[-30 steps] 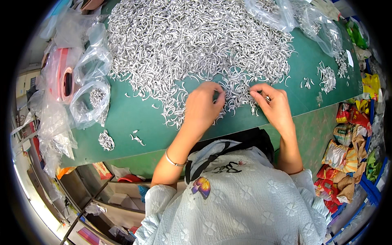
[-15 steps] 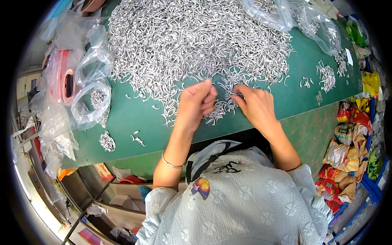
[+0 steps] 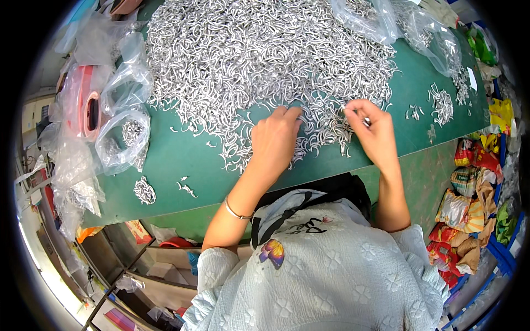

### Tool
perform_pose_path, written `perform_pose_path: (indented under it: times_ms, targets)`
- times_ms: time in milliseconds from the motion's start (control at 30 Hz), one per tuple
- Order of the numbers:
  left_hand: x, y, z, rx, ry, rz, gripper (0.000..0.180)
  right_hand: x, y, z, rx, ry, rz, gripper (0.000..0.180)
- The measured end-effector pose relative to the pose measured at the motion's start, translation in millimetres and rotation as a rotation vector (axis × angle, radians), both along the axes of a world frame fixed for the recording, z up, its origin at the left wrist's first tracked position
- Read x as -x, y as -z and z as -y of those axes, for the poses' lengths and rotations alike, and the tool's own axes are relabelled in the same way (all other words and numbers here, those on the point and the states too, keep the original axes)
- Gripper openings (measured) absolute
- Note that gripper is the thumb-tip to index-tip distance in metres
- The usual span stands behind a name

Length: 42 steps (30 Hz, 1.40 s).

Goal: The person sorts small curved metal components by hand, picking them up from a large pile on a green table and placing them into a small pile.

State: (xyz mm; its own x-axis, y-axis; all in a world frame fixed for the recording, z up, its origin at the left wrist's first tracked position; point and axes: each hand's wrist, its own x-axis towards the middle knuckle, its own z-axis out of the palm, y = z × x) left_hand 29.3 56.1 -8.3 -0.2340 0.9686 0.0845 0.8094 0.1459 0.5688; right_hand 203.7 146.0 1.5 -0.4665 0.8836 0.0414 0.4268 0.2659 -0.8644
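A great heap of small curved silvery metal pieces (image 3: 265, 49) covers the middle of the green table (image 3: 176, 149). At the heap's near edge my left hand (image 3: 274, 140) reaches down with bent fingers drawn together. Its fingertips touch the pieces, and whatever they pinch is hidden. My right hand (image 3: 376, 132) is raised a little to the right, thumb and fingers curled in. A bit of a small silvery metal piece (image 3: 366, 121) shows inside that curl. Loose pieces lie on the table between both hands.
Small groups of pieces lie at the near left (image 3: 144, 191) and far right (image 3: 441, 105). Clear plastic bags (image 3: 124, 143) with pieces stand at the left, others (image 3: 436, 47) at the far right. Colourful packages (image 3: 458, 209) fill a blue rack beyond the right edge.
My right hand has moved right, away from the left hand, with a small piece in its fingers. My left hand has turned palm down and moved slightly right onto the pieces.
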Motion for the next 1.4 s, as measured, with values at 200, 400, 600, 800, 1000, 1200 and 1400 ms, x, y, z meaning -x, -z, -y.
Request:
perform_pose_path:
  times_ms: [200, 400, 600, 800, 1000, 1200, 1400]
  targets:
    - [8.1, 5.0, 2.3, 0.008, 0.069, -0.009, 0.011, -6.2, -6.9, -3.1, 1.141, -0.13, -1.042, 0.012]
    - [11.8, 6.5, 6.4, -0.001, 0.093, -0.026, 0.014, 1.8, 1.8, 2.0, 1.107, -0.166, -1.034, 0.014]
    - [14.5, -0.3, 7.7, 0.018, 0.084, 0.002, 0.013, -2.0, 7.1, 4.3, 1.058, -0.155, -0.886, 0.012]
    - [17.3, 7.6, 7.2, -0.077, 0.136, -0.091, 0.007, 0.2, 6.6, 7.5, 1.09, -0.137, -0.782, 0.011]
    - [17.7, -7.2, 11.2, -0.088, 0.073, 0.568, 0.006, -3.1, 14.1, 7.0, 1.21, -0.224, -1.006, 0.014]
    - [25.8, -4.2, 26.7, 0.114, 0.135, 1.955, 0.009, 0.3, 1.3, 4.5, 1.148, -0.138, -1.177, 0.015]
    - [9.0, -7.3, 27.2, 0.081, -0.093, 1.974, 0.017, -2.6, 8.5, -4.6, 0.565, 0.017, -0.296, 0.016]
